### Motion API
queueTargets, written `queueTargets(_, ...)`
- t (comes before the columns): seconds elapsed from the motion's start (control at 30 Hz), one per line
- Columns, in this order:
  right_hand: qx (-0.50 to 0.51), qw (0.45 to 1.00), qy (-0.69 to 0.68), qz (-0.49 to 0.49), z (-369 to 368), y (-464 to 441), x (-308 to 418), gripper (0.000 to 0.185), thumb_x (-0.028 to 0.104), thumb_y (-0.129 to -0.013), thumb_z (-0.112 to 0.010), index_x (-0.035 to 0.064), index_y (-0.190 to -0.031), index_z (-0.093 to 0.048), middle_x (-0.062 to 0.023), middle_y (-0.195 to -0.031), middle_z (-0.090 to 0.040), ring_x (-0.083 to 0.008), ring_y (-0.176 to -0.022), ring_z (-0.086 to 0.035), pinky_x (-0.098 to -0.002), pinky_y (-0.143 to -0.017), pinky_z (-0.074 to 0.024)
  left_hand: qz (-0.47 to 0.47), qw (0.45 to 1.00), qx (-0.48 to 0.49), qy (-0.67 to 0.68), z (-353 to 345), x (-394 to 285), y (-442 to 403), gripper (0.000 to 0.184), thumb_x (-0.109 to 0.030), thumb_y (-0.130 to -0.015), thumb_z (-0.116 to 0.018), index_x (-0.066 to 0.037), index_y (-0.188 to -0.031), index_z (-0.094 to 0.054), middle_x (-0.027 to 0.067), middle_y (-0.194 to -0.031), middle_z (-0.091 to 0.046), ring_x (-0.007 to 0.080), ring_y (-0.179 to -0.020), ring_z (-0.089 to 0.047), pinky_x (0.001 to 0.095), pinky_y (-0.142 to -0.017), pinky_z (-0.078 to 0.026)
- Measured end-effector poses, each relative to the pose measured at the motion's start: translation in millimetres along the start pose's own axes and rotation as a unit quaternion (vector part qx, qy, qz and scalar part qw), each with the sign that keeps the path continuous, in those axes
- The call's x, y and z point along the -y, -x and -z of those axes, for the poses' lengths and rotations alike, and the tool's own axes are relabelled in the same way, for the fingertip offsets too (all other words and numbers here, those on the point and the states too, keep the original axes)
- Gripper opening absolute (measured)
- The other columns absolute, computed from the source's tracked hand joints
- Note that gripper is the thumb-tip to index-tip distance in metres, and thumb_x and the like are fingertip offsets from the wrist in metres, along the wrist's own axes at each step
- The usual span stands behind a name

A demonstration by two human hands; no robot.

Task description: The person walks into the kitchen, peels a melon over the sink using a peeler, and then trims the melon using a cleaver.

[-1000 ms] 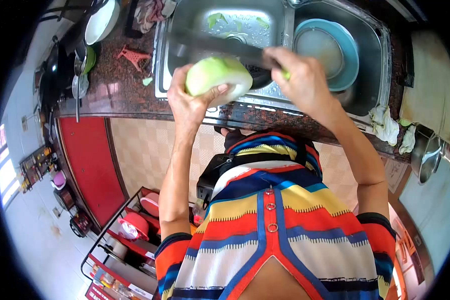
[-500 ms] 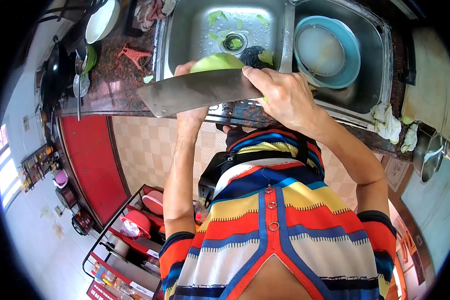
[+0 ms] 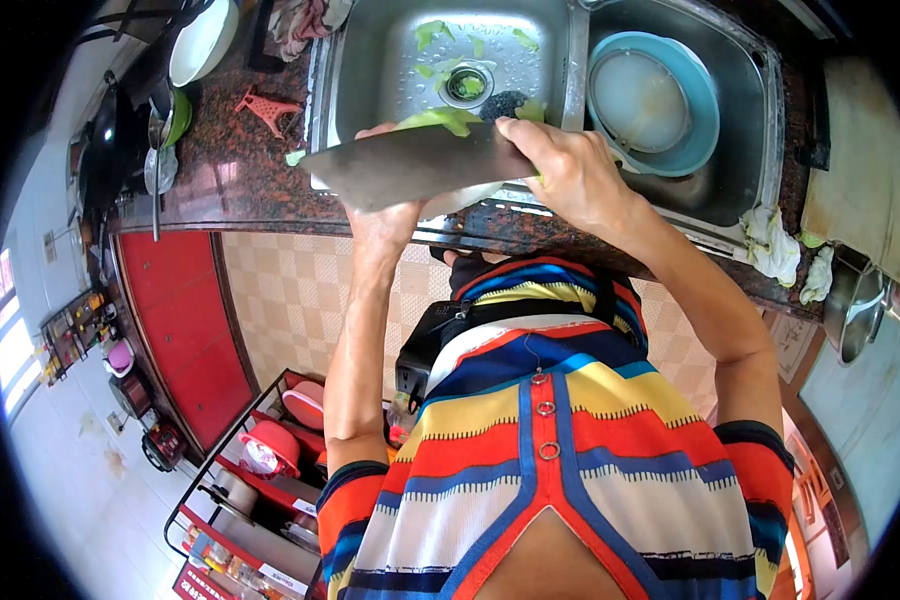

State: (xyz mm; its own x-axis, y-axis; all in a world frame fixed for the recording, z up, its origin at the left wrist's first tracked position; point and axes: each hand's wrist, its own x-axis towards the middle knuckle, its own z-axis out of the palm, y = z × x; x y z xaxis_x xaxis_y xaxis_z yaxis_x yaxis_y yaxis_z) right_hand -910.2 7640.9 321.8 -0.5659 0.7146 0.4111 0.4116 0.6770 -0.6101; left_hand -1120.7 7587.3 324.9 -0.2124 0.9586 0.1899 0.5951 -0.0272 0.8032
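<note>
My right hand (image 3: 585, 180) grips the handle end of a broad cleaver (image 3: 415, 168), whose wide blade reaches left over the near edge of the sink. Behind and beneath that blade is a pale green gourd or melon, mostly hidden; whitish flesh (image 3: 462, 200) shows below the blade. A strip of green peel (image 3: 440, 120) stands along the blade's far side. My left hand (image 3: 382, 222) supports the gourd from the left, its fingers largely covered by the cleaver.
Green peel scraps lie around the drain (image 3: 467, 85) in the sink basin (image 3: 380, 60). A dark scrubber (image 3: 504, 105) sits nearby. The right basin holds a blue tub (image 3: 705, 120). On the left counter are a red peeler-shaped tool (image 3: 268, 110) and a white bowl (image 3: 205, 42).
The cleaver has shifted slightly right and upward, its blade tipping. A strip of green peel now rises at its far side, and pale flesh shows below the blade.
</note>
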Motion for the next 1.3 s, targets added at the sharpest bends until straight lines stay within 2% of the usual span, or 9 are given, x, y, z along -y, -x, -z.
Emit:
queueTargets(0.2,-0.004,0.999,0.015,-0.037,-15,16,-23,0.020,0.008,-0.079,-0.062,0.0026,-0.097,-0.054,-0.0184,-0.075,-0.065,-0.0360,-0.065,-0.065,-0.0436,-0.055,-0.0529,0.045,0.994,0.035,0.092,-4,-26,-4,0.038,-0.004,-0.061,-0.083,0.003,-0.092,-0.063,0.0108,-0.084,-0.068,0.0185,-0.074,-0.065,0.0299,-0.068,-0.052)
queueTargets(0.27,0.067,0.992,0.019,-0.101,-16,18,-25,0.044,-0.001,-0.069,-0.069,0.0033,-0.110,-0.056,-0.0177,-0.097,-0.065,-0.0371,-0.081,-0.065,-0.0413,-0.066,-0.0541,0.079,0.993,0.024,0.083,-7,-19,0,0.043,-0.009,-0.060,-0.085,0.002,-0.093,-0.062,0.0111,-0.086,-0.068,0.0185,-0.076,-0.065,0.0306,-0.069,-0.052)
queueTargets(0.5,0.071,0.991,0.026,-0.109,-20,13,-25,0.033,0.002,-0.074,-0.065,0.0017,-0.107,-0.057,-0.0183,-0.093,-0.065,-0.0378,-0.077,-0.064,-0.0412,-0.065,-0.0537,0.098,0.990,0.040,0.092,2,-11,-4,0.046,-0.014,-0.058,-0.087,0.002,-0.093,-0.062,0.0110,-0.088,-0.067,0.0197,-0.078,-0.064,0.0315,-0.070,-0.052)
queueTargets(0.53,0.073,0.991,0.026,-0.110,-19,12,-23,0.033,0.002,-0.074,-0.065,0.0017,-0.107,-0.057,-0.0183,-0.093,-0.065,-0.0378,-0.077,-0.064,-0.0412,-0.065,-0.0537,0.059,0.998,0.029,0.023,3,-15,-3,0.047,-0.016,-0.057,-0.087,0.001,-0.093,-0.062,0.0110,-0.089,-0.066,0.0194,-0.079,-0.064,0.0317,-0.071,-0.052)
queueTargets(0.6,0.195,0.886,-0.083,-0.413,-18,2,-27,0.022,0.006,-0.080,-0.062,0.0004,-0.100,-0.059,-0.0204,-0.088,-0.065,-0.0384,-0.075,-0.064,-0.0403,-0.062,-0.0520,-0.046,0.993,0.037,-0.106,10,-27,-1,0.051,-0.016,-0.055,-0.088,0.001,-0.096,-0.062,0.0104,-0.091,-0.063,0.0182,-0.083,-0.062,0.0322,-0.073,-0.051)
queueTargets(0.73,0.077,0.957,0.018,-0.279,-11,30,-51,0.013,0.011,-0.084,-0.058,0.0009,-0.092,-0.058,-0.0249,-0.072,-0.058,-0.0450,-0.072,-0.057,-0.0477,-0.062,-0.0442,0.083,0.992,-0.031,0.088,10,-28,-1,0.055,-0.015,-0.056,-0.088,0.001,-0.101,-0.060,0.0105,-0.090,-0.065,0.0182,-0.083,-0.063,0.0321,-0.075,-0.052)
queueTargets(1.0,0.097,0.953,0.103,-0.269,0,9,-39,0.022,0.015,-0.084,-0.060,0.0050,-0.103,-0.062,-0.0223,-0.078,-0.063,-0.0402,-0.073,-0.062,-0.0450,-0.066,-0.0490,0.208,0.926,0.005,0.315,11,4,5,0.060,-0.007,-0.056,-0.086,-0.001,-0.109,-0.060,0.0122,-0.095,-0.067,0.0187,-0.085,-0.065,0.0301,-0.080,-0.052)
queueTargets(1.23,0.070,0.974,0.003,-0.217,24,-4,-5,0.029,0.011,-0.081,-0.063,0.0046,-0.109,-0.060,-0.0189,-0.086,-0.066,-0.0372,-0.079,-0.064,-0.0409,-0.070,-0.0507,0.212,0.929,-0.004,0.304,14,-5,8,0.064,-0.007,-0.053,-0.087,-0.001,-0.110,-0.059,0.0097,-0.097,-0.066,0.0168,-0.089,-0.063,0.0287,-0.083,-0.050)
queueTargets(1.3,0.064,0.992,-0.012,-0.109,35,-4,11,0.038,0.005,-0.074,-0.067,0.0051,-0.111,-0.059,-0.0159,-0.093,-0.066,-0.0342,-0.083,-0.065,-0.0387,-0.072,-0.0519,0.210,0.930,-0.011,0.301,13,1,8,0.064,-0.008,-0.053,-0.088,-0.001,-0.109,-0.060,0.0093,-0.097,-0.067,0.0169,-0.089,-0.063,0.0294,-0.082,-0.051)
